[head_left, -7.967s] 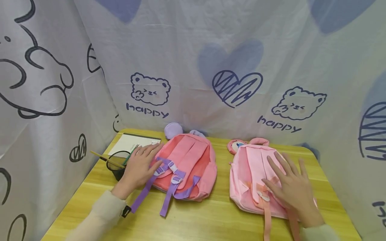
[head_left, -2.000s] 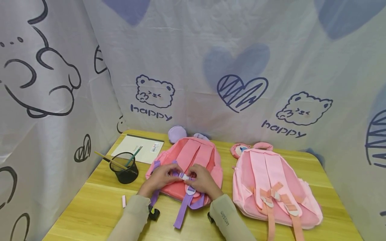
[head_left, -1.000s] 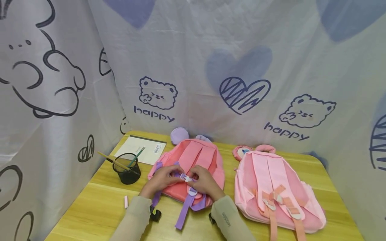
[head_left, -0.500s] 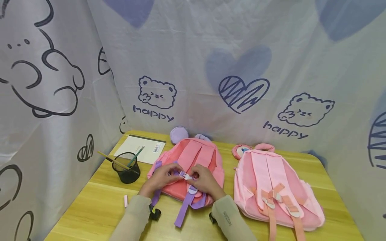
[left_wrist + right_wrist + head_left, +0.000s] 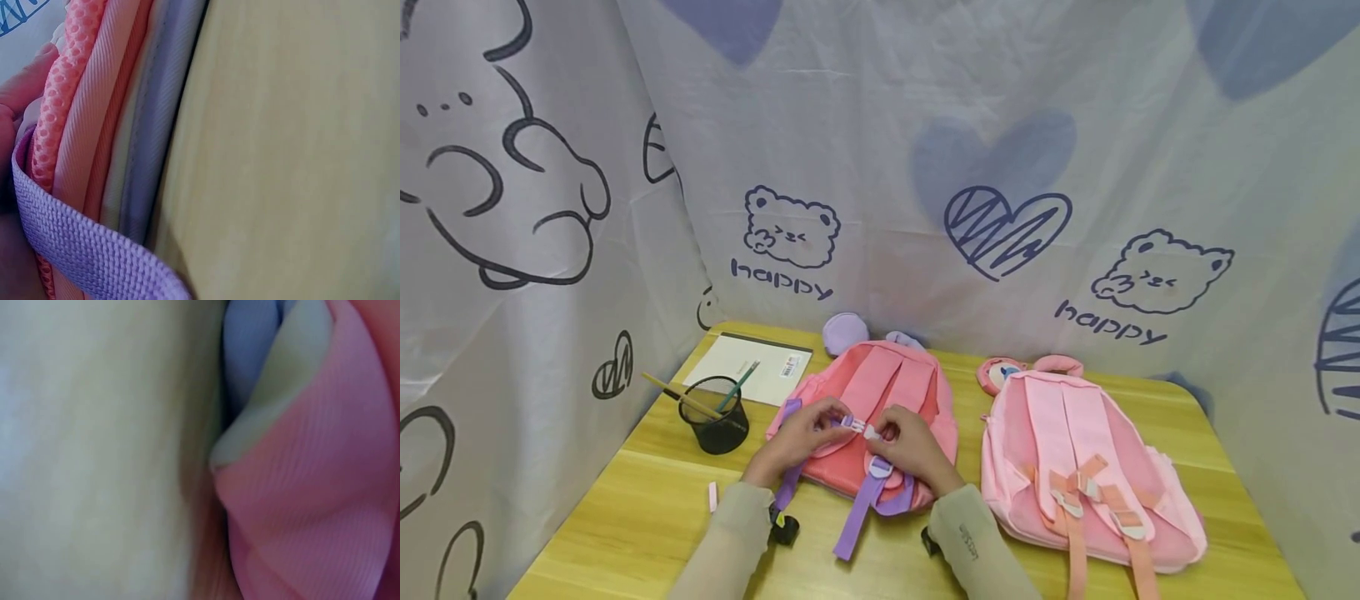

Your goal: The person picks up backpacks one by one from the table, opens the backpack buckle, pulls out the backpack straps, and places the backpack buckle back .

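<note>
The coral-pink fabric backpack with purple straps (image 5: 880,400) lay face down on the yellow wooden table (image 5: 625,517), its long axis running away from the person, top with purple ears toward the printed curtain. The left hand (image 5: 797,437) and right hand (image 5: 906,446) met over it, both pinching a small white plastic buckle (image 5: 861,428) on the strap. A paler pink backpack (image 5: 1075,458) lay just beside it.
</note>
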### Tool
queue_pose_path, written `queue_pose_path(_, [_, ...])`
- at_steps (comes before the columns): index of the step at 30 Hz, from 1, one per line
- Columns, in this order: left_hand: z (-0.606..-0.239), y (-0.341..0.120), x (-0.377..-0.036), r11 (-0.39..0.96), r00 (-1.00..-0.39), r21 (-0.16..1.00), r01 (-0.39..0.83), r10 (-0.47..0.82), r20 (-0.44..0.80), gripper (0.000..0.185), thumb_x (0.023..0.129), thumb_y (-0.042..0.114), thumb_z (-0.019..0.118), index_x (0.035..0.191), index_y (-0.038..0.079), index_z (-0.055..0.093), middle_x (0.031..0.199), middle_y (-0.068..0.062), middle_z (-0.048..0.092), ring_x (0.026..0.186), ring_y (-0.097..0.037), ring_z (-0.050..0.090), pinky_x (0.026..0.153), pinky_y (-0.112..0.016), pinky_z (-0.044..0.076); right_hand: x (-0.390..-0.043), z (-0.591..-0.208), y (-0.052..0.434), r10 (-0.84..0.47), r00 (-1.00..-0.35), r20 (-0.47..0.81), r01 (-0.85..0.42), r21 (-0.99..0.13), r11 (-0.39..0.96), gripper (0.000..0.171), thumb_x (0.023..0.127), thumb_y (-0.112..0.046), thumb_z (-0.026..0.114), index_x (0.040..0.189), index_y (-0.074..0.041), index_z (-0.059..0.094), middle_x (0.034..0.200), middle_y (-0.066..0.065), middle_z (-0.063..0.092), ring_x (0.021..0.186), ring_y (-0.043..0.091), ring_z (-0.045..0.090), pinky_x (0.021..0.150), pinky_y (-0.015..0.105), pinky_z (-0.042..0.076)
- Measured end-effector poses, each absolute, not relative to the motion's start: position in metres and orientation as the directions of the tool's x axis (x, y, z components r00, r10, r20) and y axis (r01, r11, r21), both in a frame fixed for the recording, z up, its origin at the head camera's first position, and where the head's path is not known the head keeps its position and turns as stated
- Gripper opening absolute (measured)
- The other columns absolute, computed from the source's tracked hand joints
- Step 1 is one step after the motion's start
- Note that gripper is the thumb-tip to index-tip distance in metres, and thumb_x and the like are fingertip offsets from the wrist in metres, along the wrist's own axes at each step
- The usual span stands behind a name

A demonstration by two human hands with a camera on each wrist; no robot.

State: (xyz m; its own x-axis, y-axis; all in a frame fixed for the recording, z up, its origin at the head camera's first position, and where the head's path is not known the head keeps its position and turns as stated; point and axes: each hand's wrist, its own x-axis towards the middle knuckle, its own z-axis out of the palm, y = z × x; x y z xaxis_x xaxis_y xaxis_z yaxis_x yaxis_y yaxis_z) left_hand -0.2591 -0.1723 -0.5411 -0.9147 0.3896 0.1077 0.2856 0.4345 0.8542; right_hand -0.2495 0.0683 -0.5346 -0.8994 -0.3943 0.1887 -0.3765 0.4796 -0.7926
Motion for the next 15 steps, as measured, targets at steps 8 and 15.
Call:
queue_pose_path(8, [-0.5397,-0.1716,-0.2582,0.428,-0.925,0.865,0.262,0.367,0.098,0.021,0.095,0.028,0.076,0.112,0.02,0.067,0.101,0.002,0.067,0.086,-0.014,0.059,0.078,-0.026,0.048,-0.2505,-0.5366,0.0684,-0.382,-0.908,0.173,-0.358,-0.794,0.492,0.012,0.087,-0.018,0.079,0.087,-0.016,0.068,0.087,0.0,0.062,0.08,0.013,0.055,0.074,0.024,0.046])
queue_pose_path(15, [-0.54,-0.1724,-0.2591,0.413,-0.927,0.875,0.25,0.363,0.093,0.021,0.096,0.028,0.076,0.113,0.021,0.067,0.1,0.002,0.065,0.087,-0.017,0.058,0.078,-0.027,0.048,-0.2502,-0.5359,0.0686,-0.379,-0.911,0.164,-0.348,-0.797,0.493,0.011,0.087,-0.019,0.079,0.088,-0.017,0.068,0.088,0.0,0.062,0.08,0.012,0.055,0.074,0.024,0.046])
